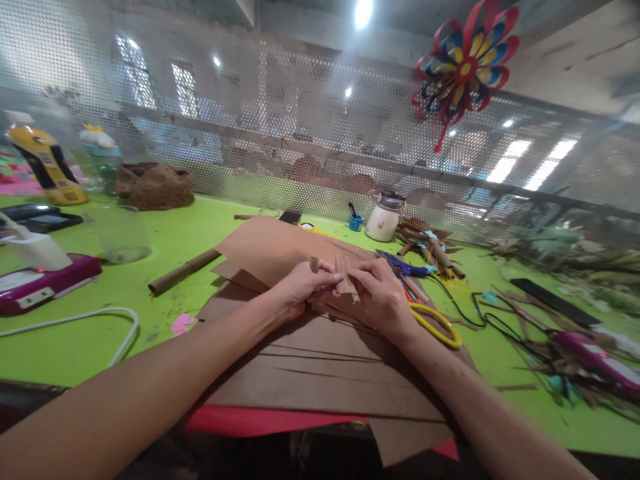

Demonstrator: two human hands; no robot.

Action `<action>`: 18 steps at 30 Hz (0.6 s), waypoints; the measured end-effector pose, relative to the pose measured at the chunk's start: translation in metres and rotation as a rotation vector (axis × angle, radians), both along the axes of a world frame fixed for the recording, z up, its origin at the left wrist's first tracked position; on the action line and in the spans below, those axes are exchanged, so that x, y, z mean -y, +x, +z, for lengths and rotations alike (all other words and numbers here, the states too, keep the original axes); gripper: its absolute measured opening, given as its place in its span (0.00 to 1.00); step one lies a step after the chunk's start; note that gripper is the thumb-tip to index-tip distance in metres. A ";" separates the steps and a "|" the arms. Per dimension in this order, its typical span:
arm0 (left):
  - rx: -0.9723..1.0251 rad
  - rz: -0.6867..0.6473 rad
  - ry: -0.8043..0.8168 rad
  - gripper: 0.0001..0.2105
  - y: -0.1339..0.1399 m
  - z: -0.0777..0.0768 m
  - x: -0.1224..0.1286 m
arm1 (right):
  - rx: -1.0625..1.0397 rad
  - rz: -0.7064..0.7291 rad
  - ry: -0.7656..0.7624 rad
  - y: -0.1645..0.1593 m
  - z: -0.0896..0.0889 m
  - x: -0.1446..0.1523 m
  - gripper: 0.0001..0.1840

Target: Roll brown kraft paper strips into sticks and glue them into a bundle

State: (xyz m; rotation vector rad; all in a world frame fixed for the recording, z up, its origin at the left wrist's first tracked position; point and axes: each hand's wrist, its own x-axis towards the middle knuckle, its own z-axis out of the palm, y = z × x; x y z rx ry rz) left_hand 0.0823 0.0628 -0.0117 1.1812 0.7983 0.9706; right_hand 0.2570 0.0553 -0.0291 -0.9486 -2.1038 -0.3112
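Between my hands is a small folded piece of tan paper (345,281), creased and standing up a little. My left hand (300,288) pinches it from the left with thumb and fingers. From the right, my right hand (383,293) grips its other edge, fingers bent. Both hands are over a stack of brown paper sheets (320,383), with several narrow strips lying across it. Yellow-handled scissors (440,325) lie by my right wrist, partly hidden. Just beyond my right hand is a blue glue gun (407,265) with a black cord.
A rolled brown paper tube (183,272) and a clear plastic cup (125,235) are to the left. Purple power strips (600,360) sit at both sides. A white jug (384,217) and brown paper scraps (433,243) stand near the mesh screen (310,127). Pink scraps (183,324) lie left.
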 end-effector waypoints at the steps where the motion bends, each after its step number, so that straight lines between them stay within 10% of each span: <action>1: -0.013 0.021 0.005 0.10 0.000 -0.001 0.000 | -0.007 0.002 -0.013 0.000 0.000 0.000 0.13; 11: -0.116 0.124 0.095 0.12 0.001 -0.006 0.000 | -0.300 0.100 -0.271 0.007 -0.007 -0.013 0.36; 18: -0.122 0.036 0.056 0.12 0.001 -0.003 0.001 | -0.488 0.069 -0.320 0.015 0.000 -0.019 0.25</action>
